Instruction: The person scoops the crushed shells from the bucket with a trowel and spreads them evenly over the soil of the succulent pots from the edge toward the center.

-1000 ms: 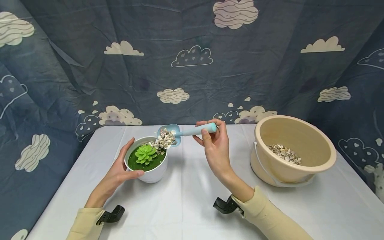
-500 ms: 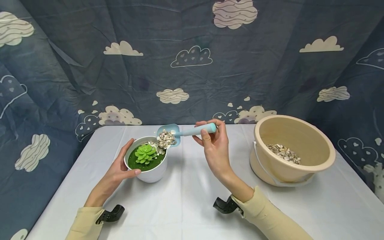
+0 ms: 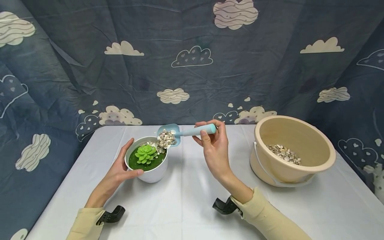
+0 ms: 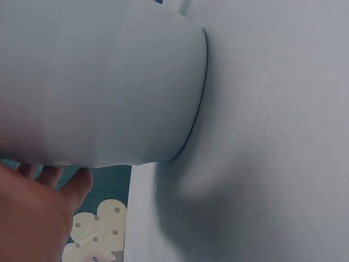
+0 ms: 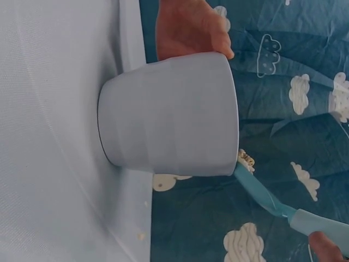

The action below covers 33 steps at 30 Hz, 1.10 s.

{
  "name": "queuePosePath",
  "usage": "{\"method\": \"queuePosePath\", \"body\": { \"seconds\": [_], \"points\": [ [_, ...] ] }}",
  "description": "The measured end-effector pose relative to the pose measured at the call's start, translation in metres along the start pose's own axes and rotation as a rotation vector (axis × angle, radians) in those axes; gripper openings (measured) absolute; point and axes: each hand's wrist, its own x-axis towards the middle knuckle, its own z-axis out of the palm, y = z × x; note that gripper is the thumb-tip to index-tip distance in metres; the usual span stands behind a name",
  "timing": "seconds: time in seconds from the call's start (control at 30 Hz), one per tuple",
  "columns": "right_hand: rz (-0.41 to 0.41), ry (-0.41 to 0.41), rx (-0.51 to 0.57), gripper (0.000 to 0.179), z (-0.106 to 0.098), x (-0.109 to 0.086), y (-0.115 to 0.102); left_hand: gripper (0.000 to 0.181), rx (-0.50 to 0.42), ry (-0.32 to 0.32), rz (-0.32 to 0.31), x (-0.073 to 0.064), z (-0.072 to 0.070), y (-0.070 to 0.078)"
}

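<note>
A white flowerpot point(image 3: 153, 175) stands on the table at left centre, with a green succulent point(image 3: 145, 154) on a green surface inside. My left hand point(image 3: 115, 173) holds the pot from its left side, thumb at the near rim and fingers behind. With my right hand point(image 3: 217, 150) I grip the handle of a light blue trowel point(image 3: 193, 131). Its blade lies at the pot's right rim, heaped with small shells point(image 3: 165, 138) that spill over the edge to the succulent's right side. The right wrist view shows the trowel blade point(image 5: 264, 194) right at the pot's rim.
At the right stands a beige bucket point(image 3: 270, 168) with more shells point(image 3: 284, 154) at its bottom and a white handle hanging down its front. A white cloth point(image 3: 195, 213) covers the table. Behind it hangs a dark blue curtain point(image 3: 144, 80) with cloud prints.
</note>
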Motion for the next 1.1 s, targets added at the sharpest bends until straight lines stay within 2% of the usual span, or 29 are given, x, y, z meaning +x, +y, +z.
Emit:
{"method": "queuePosePath", "body": {
  "seconds": [0.27, 0.37, 0.53, 0.63, 0.73, 0.93, 1.1],
  "points": [
    [-0.006, -0.004, 0.002, 0.026, 0.0008, 0.0, 0.0005, 0.107, 0.07, 0.052, -0.023, 0.0015, 0.0029, -0.0012],
    [-0.011, -0.008, -0.008, 0.026, 0.0009, -0.0001, -0.0002, 0.105, 0.035, 0.029, -0.023, 0.0009, 0.0027, -0.0005],
    [-0.02, -0.016, -0.037, 0.028, 0.0009, -0.0009, -0.0009, 0.099, -0.09, -0.03, -0.002, -0.0005, 0.0012, 0.0012],
    [-0.028, -0.021, -0.053, 0.029, 0.0011, -0.0016, -0.0013, 0.097, -0.102, -0.037, 0.011, -0.0009, 0.0008, 0.0014],
    [-0.032, -0.022, -0.063, 0.029, 0.0019, -0.0023, -0.002, 0.098, -0.069, -0.021, 0.013, -0.0008, 0.0005, 0.0004],
    [-0.029, -0.023, -0.07, 0.027, 0.0044, -0.0033, -0.0023, 0.104, 0.057, 0.022, -0.003, 0.0003, 0.0015, -0.0018],
    [-0.033, -0.022, -0.073, 0.027, 0.0049, -0.0038, -0.0026, 0.106, 0.104, 0.041, -0.004, 0.0011, 0.0019, -0.0022]
  ]
}}
